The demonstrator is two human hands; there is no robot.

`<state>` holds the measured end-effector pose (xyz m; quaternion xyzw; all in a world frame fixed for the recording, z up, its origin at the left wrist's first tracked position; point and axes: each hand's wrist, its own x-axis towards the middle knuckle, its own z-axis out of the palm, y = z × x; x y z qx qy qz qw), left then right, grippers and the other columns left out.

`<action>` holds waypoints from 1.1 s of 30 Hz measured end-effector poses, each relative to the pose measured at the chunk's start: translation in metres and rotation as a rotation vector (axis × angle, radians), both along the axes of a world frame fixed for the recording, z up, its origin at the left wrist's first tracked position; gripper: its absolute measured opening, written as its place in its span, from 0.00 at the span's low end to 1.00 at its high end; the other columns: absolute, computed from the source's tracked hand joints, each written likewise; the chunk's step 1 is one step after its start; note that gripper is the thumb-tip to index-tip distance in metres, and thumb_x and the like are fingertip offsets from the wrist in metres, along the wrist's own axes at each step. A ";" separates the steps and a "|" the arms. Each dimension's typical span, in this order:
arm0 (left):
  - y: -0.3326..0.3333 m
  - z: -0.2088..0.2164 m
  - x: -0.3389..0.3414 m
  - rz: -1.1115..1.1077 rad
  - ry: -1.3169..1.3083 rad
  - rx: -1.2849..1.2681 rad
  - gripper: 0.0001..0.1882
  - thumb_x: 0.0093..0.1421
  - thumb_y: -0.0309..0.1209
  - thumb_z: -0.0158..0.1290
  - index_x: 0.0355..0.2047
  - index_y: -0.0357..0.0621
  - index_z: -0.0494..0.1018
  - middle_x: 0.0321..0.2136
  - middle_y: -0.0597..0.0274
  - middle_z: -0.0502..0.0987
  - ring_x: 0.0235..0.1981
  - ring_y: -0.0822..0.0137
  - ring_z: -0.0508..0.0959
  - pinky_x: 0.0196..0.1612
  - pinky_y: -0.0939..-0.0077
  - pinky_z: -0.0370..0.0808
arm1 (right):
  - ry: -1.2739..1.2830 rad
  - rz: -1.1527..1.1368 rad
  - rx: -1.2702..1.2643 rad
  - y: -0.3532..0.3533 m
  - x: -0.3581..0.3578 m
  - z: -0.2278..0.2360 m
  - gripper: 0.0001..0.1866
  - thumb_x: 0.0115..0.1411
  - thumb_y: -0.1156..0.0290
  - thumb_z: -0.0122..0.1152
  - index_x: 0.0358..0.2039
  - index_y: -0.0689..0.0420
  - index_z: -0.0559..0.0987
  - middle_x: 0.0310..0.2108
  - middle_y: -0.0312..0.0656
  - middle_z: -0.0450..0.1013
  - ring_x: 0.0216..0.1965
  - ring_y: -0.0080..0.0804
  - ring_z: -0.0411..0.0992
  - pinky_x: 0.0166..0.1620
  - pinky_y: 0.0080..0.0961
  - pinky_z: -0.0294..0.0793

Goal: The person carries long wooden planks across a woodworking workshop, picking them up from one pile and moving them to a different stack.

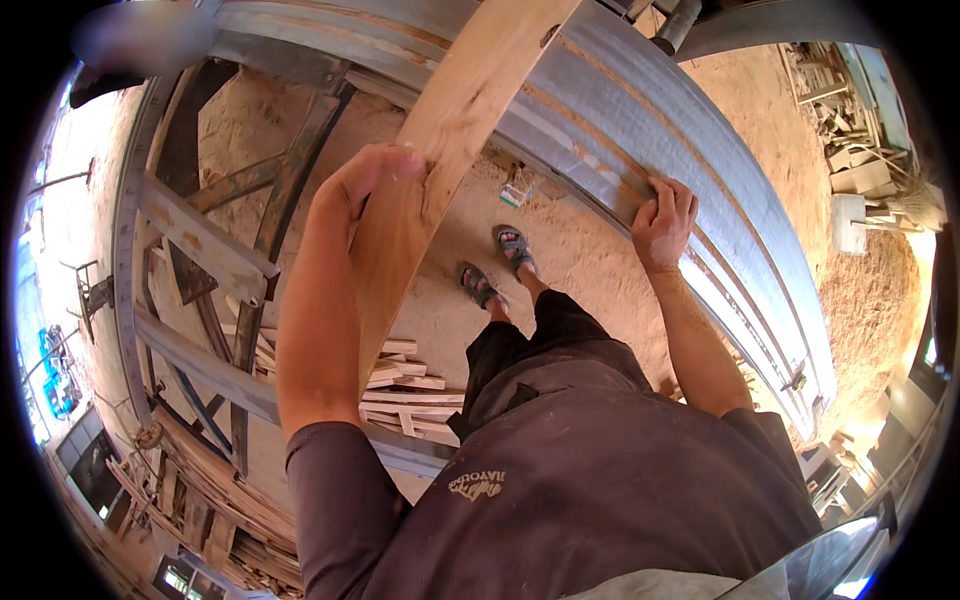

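A long, pale wooden board [470, 100] slants from the upper middle down beneath my left forearm. My left hand [375, 180] grips its left edge, thumb on the upper face; the fingers underneath are hidden. The board's far end lies across a grey metal machine table [600, 90] with long grooves running along it. My right hand [665, 225] rests on that table near its close edge, to the right of the board. Its fingers are loosely curled, and I see nothing in them.
A rusty metal frame [215, 225] with crossbars stands at the left. Cut wood strips [410, 400] lie beside my legs, and more timber [200, 510] is stacked at lower left. Sawdust [870, 310] and scrap wood [865, 165] lie at right. A blurred person [145, 40] is at upper left.
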<state>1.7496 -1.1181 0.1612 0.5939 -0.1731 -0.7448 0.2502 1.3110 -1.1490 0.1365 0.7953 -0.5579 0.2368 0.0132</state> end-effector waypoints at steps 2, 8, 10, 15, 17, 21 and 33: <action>0.003 0.002 -0.001 0.007 -0.041 0.088 0.28 0.51 0.44 0.65 0.48 0.42 0.74 0.38 0.59 0.80 0.36 0.65 0.81 0.40 0.68 0.79 | 0.015 0.008 -0.007 0.000 -0.002 -0.001 0.17 0.52 0.81 0.51 0.43 0.61 0.79 0.45 0.47 0.71 0.49 0.49 0.67 0.55 0.42 0.66; 0.038 -0.018 0.016 -0.076 -0.025 -0.005 0.37 0.48 0.46 0.67 0.55 0.39 0.69 0.45 0.56 0.78 0.44 0.64 0.79 0.46 0.67 0.77 | 0.024 0.007 -0.007 -0.002 -0.004 -0.002 0.17 0.52 0.81 0.52 0.43 0.61 0.79 0.45 0.48 0.70 0.49 0.49 0.66 0.55 0.43 0.66; 0.045 -0.018 0.019 -0.113 0.015 -0.037 0.42 0.47 0.46 0.68 0.58 0.37 0.67 0.48 0.54 0.77 0.47 0.63 0.78 0.49 0.66 0.76 | 0.032 0.007 -0.007 0.000 -0.003 -0.002 0.17 0.52 0.81 0.52 0.43 0.61 0.79 0.45 0.48 0.70 0.49 0.48 0.66 0.55 0.43 0.66; 0.049 -0.010 0.013 -0.066 -0.048 -0.146 0.39 0.46 0.44 0.69 0.54 0.35 0.71 0.44 0.52 0.78 0.42 0.63 0.80 0.46 0.67 0.77 | 0.027 0.011 0.000 0.000 -0.001 -0.001 0.17 0.51 0.81 0.51 0.43 0.61 0.79 0.45 0.47 0.70 0.49 0.48 0.66 0.55 0.44 0.66; 0.051 -0.004 0.007 -0.048 -0.071 -0.175 0.35 0.46 0.41 0.68 0.52 0.34 0.73 0.40 0.55 0.80 0.39 0.64 0.81 0.43 0.69 0.77 | 0.032 0.012 -0.008 0.000 -0.001 -0.003 0.17 0.51 0.81 0.51 0.43 0.61 0.79 0.45 0.48 0.70 0.49 0.48 0.66 0.55 0.44 0.66; 0.051 0.038 -0.021 -0.164 -0.403 -0.234 0.32 0.48 0.39 0.66 0.51 0.33 0.74 0.37 0.53 0.82 0.37 0.62 0.82 0.41 0.69 0.78 | 0.015 0.020 -0.020 0.001 0.000 -0.002 0.17 0.50 0.81 0.51 0.42 0.60 0.79 0.45 0.48 0.70 0.49 0.49 0.66 0.55 0.44 0.67; 0.119 0.057 -0.157 -0.180 -1.309 -0.668 0.23 0.48 0.31 0.65 0.43 0.37 0.71 0.52 0.46 0.73 0.53 0.46 0.73 0.50 0.59 0.72 | 0.025 0.028 -0.040 -0.002 -0.003 -0.006 0.17 0.50 0.81 0.51 0.42 0.59 0.79 0.45 0.48 0.70 0.48 0.50 0.66 0.54 0.45 0.66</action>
